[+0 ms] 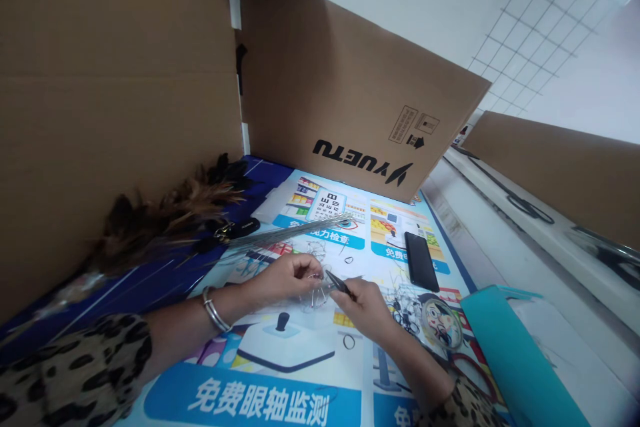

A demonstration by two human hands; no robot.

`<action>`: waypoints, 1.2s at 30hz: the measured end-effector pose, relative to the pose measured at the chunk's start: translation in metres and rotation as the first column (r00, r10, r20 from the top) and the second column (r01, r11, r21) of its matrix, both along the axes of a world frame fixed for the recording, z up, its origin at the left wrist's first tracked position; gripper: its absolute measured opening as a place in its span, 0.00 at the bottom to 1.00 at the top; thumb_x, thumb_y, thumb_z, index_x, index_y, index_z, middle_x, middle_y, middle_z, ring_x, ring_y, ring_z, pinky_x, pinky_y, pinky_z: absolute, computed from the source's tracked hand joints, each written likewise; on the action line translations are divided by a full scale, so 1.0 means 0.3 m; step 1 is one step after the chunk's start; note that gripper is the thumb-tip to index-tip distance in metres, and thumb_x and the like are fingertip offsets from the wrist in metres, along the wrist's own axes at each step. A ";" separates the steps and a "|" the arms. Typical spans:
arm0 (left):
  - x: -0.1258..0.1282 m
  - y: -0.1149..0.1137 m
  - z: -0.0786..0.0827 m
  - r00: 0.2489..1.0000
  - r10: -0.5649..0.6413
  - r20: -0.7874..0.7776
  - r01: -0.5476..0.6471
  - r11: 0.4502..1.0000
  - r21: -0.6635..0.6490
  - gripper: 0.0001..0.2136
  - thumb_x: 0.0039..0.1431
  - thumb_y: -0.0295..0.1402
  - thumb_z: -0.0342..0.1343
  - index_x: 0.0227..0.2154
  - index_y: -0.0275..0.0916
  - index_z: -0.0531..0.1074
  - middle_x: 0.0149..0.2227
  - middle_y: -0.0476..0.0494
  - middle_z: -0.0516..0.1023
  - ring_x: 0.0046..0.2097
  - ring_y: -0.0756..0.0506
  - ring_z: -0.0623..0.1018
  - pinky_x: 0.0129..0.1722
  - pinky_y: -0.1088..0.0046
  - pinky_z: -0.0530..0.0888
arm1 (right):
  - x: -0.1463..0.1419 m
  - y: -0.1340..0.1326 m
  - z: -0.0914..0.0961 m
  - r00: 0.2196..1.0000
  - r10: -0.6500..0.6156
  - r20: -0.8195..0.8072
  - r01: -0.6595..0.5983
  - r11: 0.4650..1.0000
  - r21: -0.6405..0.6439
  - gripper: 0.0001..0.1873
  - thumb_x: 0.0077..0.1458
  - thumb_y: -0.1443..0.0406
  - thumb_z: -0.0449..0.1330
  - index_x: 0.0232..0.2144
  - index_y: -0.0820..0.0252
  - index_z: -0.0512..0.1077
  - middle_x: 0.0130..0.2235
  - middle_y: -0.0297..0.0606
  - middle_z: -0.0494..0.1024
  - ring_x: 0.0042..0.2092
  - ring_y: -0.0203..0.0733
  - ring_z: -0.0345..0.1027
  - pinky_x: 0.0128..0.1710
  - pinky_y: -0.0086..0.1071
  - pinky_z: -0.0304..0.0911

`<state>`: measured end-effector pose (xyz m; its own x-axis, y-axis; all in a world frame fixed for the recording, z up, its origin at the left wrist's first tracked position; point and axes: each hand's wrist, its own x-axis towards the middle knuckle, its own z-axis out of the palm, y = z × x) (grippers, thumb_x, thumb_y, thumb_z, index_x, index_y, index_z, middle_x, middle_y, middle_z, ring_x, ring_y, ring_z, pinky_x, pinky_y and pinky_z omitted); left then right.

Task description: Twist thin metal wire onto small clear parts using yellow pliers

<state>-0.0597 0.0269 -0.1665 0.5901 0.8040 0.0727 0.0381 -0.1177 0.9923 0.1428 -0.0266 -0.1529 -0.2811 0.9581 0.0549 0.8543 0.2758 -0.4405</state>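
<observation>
My left hand (299, 276) pinches a thin, bent wire piece (318, 293) over the printed table cover. From the right, my right hand (364, 307) grips a pair of pliers (337, 282), its dark jaws pointing up and left at the wire. Whether the jaws are closed on the wire cannot be made out. Behind the hands lies a bundle of straight thin wires (295, 230). A small dark ring (349, 342) rests on the cover below the pliers, and a small bent loop (349, 259) sits just beyond them.
A black phone (421, 260) lies at the right, above a heap of small dark rings and wire bits (406, 312) and a round tin (442, 324). A teal case (520, 353) is farther right. Brown feathers (170, 203) lie at left. Cardboard panels (350, 93) stand behind.
</observation>
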 end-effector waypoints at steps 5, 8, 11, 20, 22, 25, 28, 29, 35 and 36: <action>-0.014 -0.013 0.028 0.998 -0.046 0.035 0.050 0.993 -0.111 0.07 0.51 0.34 0.52 0.29 0.35 0.67 0.23 0.52 0.64 0.23 0.54 0.65 0.22 0.79 0.63 | -0.001 0.002 -0.002 1.000 -0.017 -0.001 0.017 1.000 0.007 0.22 0.55 0.53 0.48 0.18 0.61 0.62 0.20 0.29 0.61 0.24 0.30 0.55 0.24 0.24 0.45; -0.017 -0.017 0.032 0.998 -0.036 0.045 0.042 0.990 -0.133 0.06 0.51 0.34 0.52 0.29 0.35 0.68 0.23 0.52 0.65 0.23 0.54 0.65 0.22 0.80 0.63 | -0.001 0.002 -0.003 1.000 -0.014 -0.005 0.014 1.000 0.011 0.22 0.55 0.53 0.48 0.17 0.61 0.60 0.20 0.29 0.60 0.24 0.30 0.55 0.24 0.24 0.45; -0.015 -0.013 0.018 0.999 -0.010 0.042 0.016 0.991 -0.132 0.06 0.51 0.33 0.52 0.29 0.35 0.68 0.23 0.52 0.65 0.22 0.54 0.65 0.21 0.80 0.63 | 0.000 0.002 -0.003 1.000 -0.008 -0.010 0.009 1.000 0.015 0.23 0.56 0.52 0.47 0.17 0.61 0.59 0.19 0.29 0.58 0.23 0.30 0.54 0.23 0.24 0.44; -0.016 -0.008 0.008 0.998 0.009 0.063 0.002 0.987 -0.163 0.07 0.52 0.33 0.51 0.31 0.35 0.68 0.22 0.53 0.65 0.20 0.55 0.65 0.19 0.81 0.61 | 0.005 0.005 0.001 1.000 -0.002 0.023 0.001 1.000 0.012 0.22 0.56 0.53 0.48 0.18 0.61 0.59 0.20 0.29 0.60 0.24 0.30 0.56 0.24 0.24 0.44; -0.014 -0.010 0.013 0.998 0.018 0.067 -0.005 0.984 -0.181 0.07 0.52 0.34 0.52 0.31 0.35 0.68 0.22 0.53 0.65 0.20 0.55 0.65 0.19 0.81 0.60 | 0.005 0.004 0.002 0.999 -0.001 0.042 0.001 1.000 0.011 0.21 0.56 0.53 0.48 0.18 0.61 0.59 0.20 0.30 0.62 0.25 0.30 0.57 0.24 0.24 0.44; -0.012 -0.008 0.013 0.995 0.032 0.093 -0.013 0.980 -0.200 0.07 0.51 0.34 0.52 0.30 0.35 0.68 0.21 0.53 0.65 0.19 0.55 0.63 0.18 0.81 0.60 | 0.004 0.003 0.002 0.997 -0.001 0.072 0.000 1.000 0.018 0.20 0.55 0.53 0.49 0.20 0.61 0.61 0.22 0.31 0.65 0.25 0.31 0.58 0.24 0.24 0.44; -0.010 -0.005 0.006 0.994 0.019 0.110 0.005 0.977 -0.214 0.07 0.51 0.34 0.53 0.30 0.35 0.68 0.20 0.54 0.65 0.19 0.56 0.63 0.18 0.82 0.59 | 0.003 0.002 0.001 0.994 -0.017 0.110 0.013 0.999 0.040 0.20 0.55 0.53 0.49 0.20 0.60 0.61 0.22 0.31 0.66 0.26 0.31 0.59 0.24 0.25 0.43; -0.010 -0.005 0.003 0.994 0.011 0.112 0.014 0.976 -0.216 0.07 0.50 0.34 0.54 0.30 0.35 0.68 0.21 0.54 0.65 0.19 0.56 0.63 0.17 0.82 0.60 | 0.003 0.001 0.000 0.992 -0.026 0.125 0.020 0.999 0.051 0.20 0.55 0.53 0.50 0.20 0.60 0.61 0.22 0.31 0.66 0.26 0.31 0.59 0.24 0.25 0.42; -0.007 -0.011 -0.002 0.996 -0.043 0.075 0.056 0.984 -0.167 0.06 0.51 0.32 0.54 0.28 0.34 0.68 0.21 0.53 0.65 0.20 0.55 0.63 0.18 0.81 0.63 | 0.004 0.001 -0.003 0.981 -0.057 0.184 0.041 0.995 0.086 0.19 0.56 0.53 0.49 0.21 0.60 0.61 0.23 0.31 0.67 0.26 0.31 0.59 0.24 0.25 0.42; -0.006 -0.012 -0.001 0.997 -0.053 0.064 0.062 0.987 -0.151 0.06 0.51 0.32 0.54 0.28 0.34 0.68 0.21 0.53 0.65 0.20 0.55 0.63 0.19 0.81 0.63 | 0.004 0.001 -0.003 0.980 -0.056 0.189 0.041 0.996 0.085 0.19 0.56 0.53 0.49 0.21 0.60 0.61 0.23 0.31 0.67 0.26 0.32 0.59 0.24 0.25 0.42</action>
